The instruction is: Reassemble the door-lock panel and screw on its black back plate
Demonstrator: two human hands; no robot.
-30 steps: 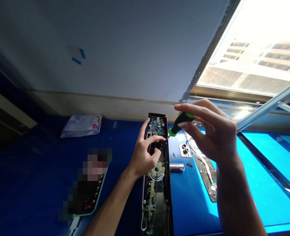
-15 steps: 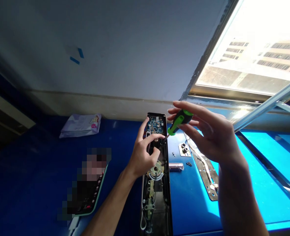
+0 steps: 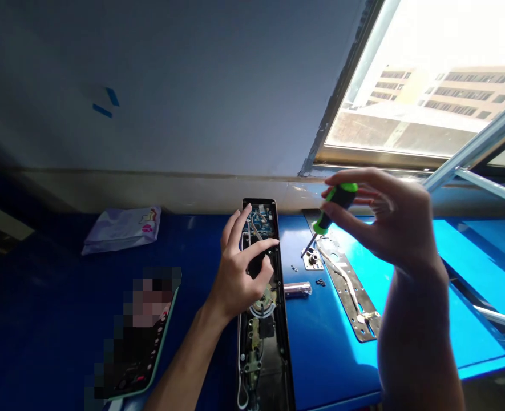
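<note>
A long black lock housing [image 3: 273, 365] lies on the blue table, its inside showing with a blue circuit board [image 3: 258, 220] at the far end, white wires and metal parts. Over its upper half is my left hand [image 3: 240, 279], fingers spread, the index fingertip by the housing's right edge; whether it presses there I cannot tell. My right hand [image 3: 389, 220] grips a green and black screwdriver [image 3: 333, 208] by the handle. The screwdriver's shaft slants down to the left, its tip over the left edge of a small square metal plate [image 3: 313, 260].
Small loose screws [image 3: 320, 282] lie right of the housing, near a shiny pinkish cylinder [image 3: 297, 289]. Farther right is a long perforated plate [image 3: 355, 302] with a white cable. On the left are a phone [image 3: 149, 348] and a pale packet [image 3: 121, 229]. A metal frame [image 3: 475, 154] crosses the right side.
My right hand has lifted the screwdriver away from the housing and moved right, toward the small plate. The left hand's fingers stay over the housing, slightly shifted. The whole view has shifted a little.
</note>
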